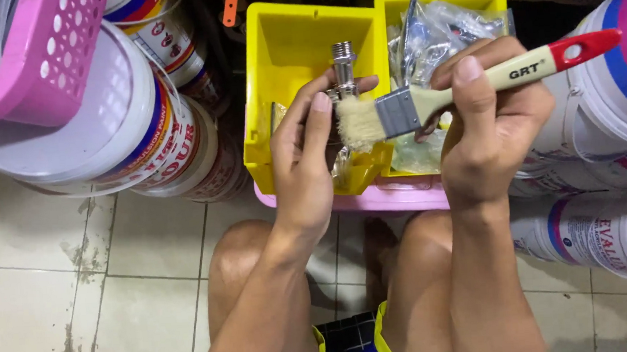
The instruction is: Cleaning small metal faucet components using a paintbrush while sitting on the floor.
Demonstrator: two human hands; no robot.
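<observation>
Head view: left hand (pixel 305 162) grips a threaded metal fitting (pixel 343 67), right hand (pixel 485 109) grips a paintbrush (pixel 426 102); light bristle strokes suit best.

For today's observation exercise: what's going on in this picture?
A person crouches on a tiled floor. The left hand holds a threaded metal fitting upright, and the right hand holds a paintbrush with its bristles against the fitting. Behind them sit yellow bins, one holding bagged metal parts. Paint buckets stand around.
</observation>
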